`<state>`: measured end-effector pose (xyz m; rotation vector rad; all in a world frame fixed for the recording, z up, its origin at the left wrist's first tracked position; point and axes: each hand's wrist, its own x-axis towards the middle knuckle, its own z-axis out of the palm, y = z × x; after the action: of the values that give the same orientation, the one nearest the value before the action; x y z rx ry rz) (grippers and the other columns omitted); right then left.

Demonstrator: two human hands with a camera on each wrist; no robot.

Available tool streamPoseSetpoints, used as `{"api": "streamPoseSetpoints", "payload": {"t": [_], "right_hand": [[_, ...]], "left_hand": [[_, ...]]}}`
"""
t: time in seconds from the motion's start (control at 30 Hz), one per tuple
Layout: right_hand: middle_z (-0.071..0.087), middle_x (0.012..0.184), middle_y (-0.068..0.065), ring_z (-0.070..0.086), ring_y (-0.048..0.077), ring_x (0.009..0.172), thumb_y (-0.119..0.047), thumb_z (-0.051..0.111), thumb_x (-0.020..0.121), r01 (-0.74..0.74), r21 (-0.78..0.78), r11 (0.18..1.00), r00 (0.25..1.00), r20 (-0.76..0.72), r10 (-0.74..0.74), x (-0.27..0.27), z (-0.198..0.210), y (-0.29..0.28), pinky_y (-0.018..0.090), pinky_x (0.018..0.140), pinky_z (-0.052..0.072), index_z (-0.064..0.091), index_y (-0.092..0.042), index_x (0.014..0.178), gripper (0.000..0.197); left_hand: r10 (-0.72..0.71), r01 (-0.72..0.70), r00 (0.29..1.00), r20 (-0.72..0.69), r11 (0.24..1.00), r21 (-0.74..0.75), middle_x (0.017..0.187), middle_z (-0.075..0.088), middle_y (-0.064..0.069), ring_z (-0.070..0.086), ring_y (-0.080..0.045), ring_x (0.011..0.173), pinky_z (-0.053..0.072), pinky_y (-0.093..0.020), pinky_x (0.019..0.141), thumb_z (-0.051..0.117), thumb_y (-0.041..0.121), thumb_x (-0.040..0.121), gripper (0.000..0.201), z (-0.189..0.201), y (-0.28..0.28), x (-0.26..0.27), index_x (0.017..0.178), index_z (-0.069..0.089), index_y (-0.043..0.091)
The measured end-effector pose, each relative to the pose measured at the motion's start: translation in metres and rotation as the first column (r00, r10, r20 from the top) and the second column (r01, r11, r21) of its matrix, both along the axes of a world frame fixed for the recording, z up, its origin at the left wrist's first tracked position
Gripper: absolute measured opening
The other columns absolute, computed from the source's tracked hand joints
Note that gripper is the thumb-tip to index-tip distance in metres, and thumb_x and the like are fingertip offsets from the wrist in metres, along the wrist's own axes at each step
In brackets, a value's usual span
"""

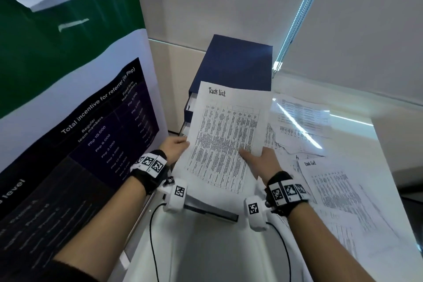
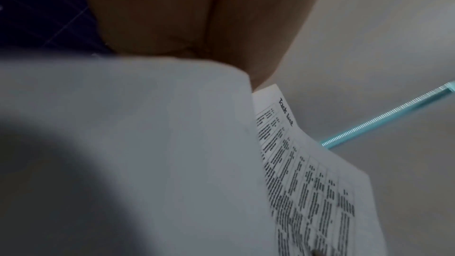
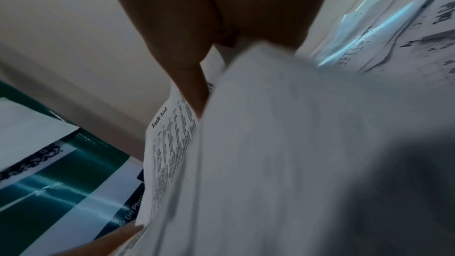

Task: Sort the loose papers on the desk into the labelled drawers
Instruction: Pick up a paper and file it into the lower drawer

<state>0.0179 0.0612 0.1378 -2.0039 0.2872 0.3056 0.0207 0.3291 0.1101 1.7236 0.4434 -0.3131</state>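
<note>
Head view has the "Task List" sheet (image 1: 225,137) dead centre of the frame, held up off the desk (image 1: 206,247) with its top edge overlapping the front of the navy drawer box (image 1: 235,64). The left hand (image 1: 175,146) pinches the sheet's left edge, and the right hand (image 1: 263,160) pinches the lower right with the thumb lying on the printed face. In the wrist views the page curls over each hand, so it's already bowing.

What I'd worry about: it's thin, floppy copy paper, and a two-edge pinch lets the middle sag. If that leading edge droops, it could catch on a drawer front and crumple instead of sliding in. The drawers (image 1: 190,105) only peek out at the box's left side and the sheet hides their labels, so picking the wrong slot looks like a real risk too. The box looks like matte, card-covered board with square corners, maybe light enough to scoot back if pushed.

More printed sheets (image 1: 297,121) lie fanned across the glossy white desk at centre right, and another "Task List" page (image 1: 332,190) sits at lower right, slick on slick, so a sleeve could sweep them. A shiny banner (image 1: 75,107) fills the left side.
</note>
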Motion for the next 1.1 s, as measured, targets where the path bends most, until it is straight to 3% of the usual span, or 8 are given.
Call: {"api": "streamPoseSetpoints", "payload": {"t": [0.2, 0.27, 0.4, 0.57, 0.7, 0.8, 0.97, 1.1], "right_hand": [[0.075, 0.089, 0.004, 0.072, 0.017, 0.078, -0.031, 0.070, 0.088, 0.039, -0.022, 0.999, 0.981, 0.192, -0.034, -0.023, 0.003, -0.026, 0.043, 0.073, 0.061, 0.072, -0.015, 0.095, 0.018], [0.073, 0.102, 0.002, 0.071, 0.014, 0.086, -0.030, 0.074, 0.085, 0.070, -0.021, 0.997, 0.966, 0.249, -0.062, -0.032, 0.006, -0.051, 0.044, 0.082, 0.059, 0.063, -0.020, 0.111, 0.030], [0.059, 0.133, 0.005, 0.058, 0.026, 0.120, -0.043, 0.084, 0.071, 0.141, -0.049, 0.989, 0.959, 0.253, -0.125, -0.047, 0.016, -0.100, 0.051, 0.102, 0.046, 0.013, -0.049, 0.148, 0.105], [0.038, 0.151, -0.020, 0.037, 0.001, 0.133, -0.032, 0.073, 0.085, -0.110, -0.163, 0.980, 0.938, 0.309, 0.156, -0.080, 0.036, -0.102, 0.029, 0.108, 0.033, 0.026, -0.046, 0.149, 0.081], [0.061, 0.124, -0.026, 0.051, -0.014, 0.118, -0.030, 0.073, 0.085, -0.169, -0.112, 0.979, 0.926, 0.323, 0.197, -0.104, 0.018, -0.082, 0.006, 0.100, 0.039, 0.064, -0.033, 0.126, 0.042], [0.067, 0.112, -0.026, 0.056, -0.013, 0.111, -0.028, 0.076, 0.084, -0.222, -0.062, 0.973, 0.948, 0.218, 0.230, -0.115, -0.007, -0.057, 0.010, 0.095, 0.040, 0.072, -0.038, 0.110, 0.028], [0.070, 0.113, -0.013, 0.060, -0.017, 0.099, -0.018, 0.075, 0.084, -0.279, 0.119, 0.953, 0.958, -0.035, 0.285, -0.136, -0.056, -0.018, 0.007, 0.090, 0.045, 0.075, -0.025, 0.107, 0.024], [0.070, 0.119, 0.008, 0.070, 0.017, 0.102, -0.003, 0.070, 0.086, 0.042, 0.450, 0.892, 0.958, -0.270, 0.092, -0.149, -0.080, -0.002, 0.031, 0.089, 0.056, 0.074, -0.012, 0.107, 0.024]], "left_hand": [[0.042, -0.048, 0.996, 0.074, 0.996, 0.080, 0.082, 0.065, -0.006, 0.056, -0.006, 0.050, 0.044, -0.015, 0.044, 0.059, 0.010, 0.095, 0.034, 0.008, -0.001, 0.023, 0.130, 0.060, 0.006], [-0.048, 0.030, 0.994, 0.100, 0.983, 0.179, 0.095, 0.066, -0.009, 0.059, -0.008, 0.065, 0.046, -0.009, 0.056, 0.065, 0.003, 0.089, 0.048, 0.011, -0.001, 0.030, 0.136, 0.055, 0.006], [-0.257, 0.233, 0.966, -0.018, 0.840, 0.490, 0.126, 0.064, -0.007, 0.061, -0.020, 0.105, 0.044, -0.021, 0.092, 0.070, 0.017, 0.086, 0.050, 0.012, -0.007, 0.039, 0.134, 0.057, 0.014], [-0.416, 0.332, 0.905, -0.092, 0.554, 0.763, 0.134, 0.044, -0.016, 0.052, -0.039, 0.117, 0.048, -0.040, 0.099, 0.055, 0.013, 0.087, 0.047, 0.008, -0.025, 0.035, 0.133, 0.054, 0.025], [-0.311, -0.022, 0.916, 0.255, 0.594, 0.804, 0.114, 0.046, -0.010, 0.049, -0.030, 0.109, 0.049, -0.040, 0.092, 0.062, 0.019, 0.091, 0.026, 0.014, -0.027, 0.005, 0.116, 0.067, 0.018], [-0.230, -0.057, 0.922, 0.312, 0.715, 0.696, 0.097, 0.053, -0.001, 0.055, -0.020, 0.091, 0.050, -0.033, 0.083, 0.062, 0.021, 0.090, 0.014, 0.011, -0.018, -0.033, 0.102, 0.070, 0.022], [-0.080, 0.090, 0.996, -0.041, 0.869, 0.486, 0.098, 0.070, 0.001, 0.065, -0.023, 0.095, 0.051, -0.031, 0.085, 0.065, 0.035, 0.090, 0.018, -0.037, 0.021, -0.111, 0.100, 0.072, 0.022], [-0.201, 0.216, 0.969, -0.144, 0.971, 0.098, 0.116, 0.069, 0.004, 0.063, -0.018, 0.112, 0.050, -0.035, 0.098, 0.067, 0.064, 0.073, 0.052, -0.060, 0.044, -0.161, 0.110, 0.070, 0.028]]}}
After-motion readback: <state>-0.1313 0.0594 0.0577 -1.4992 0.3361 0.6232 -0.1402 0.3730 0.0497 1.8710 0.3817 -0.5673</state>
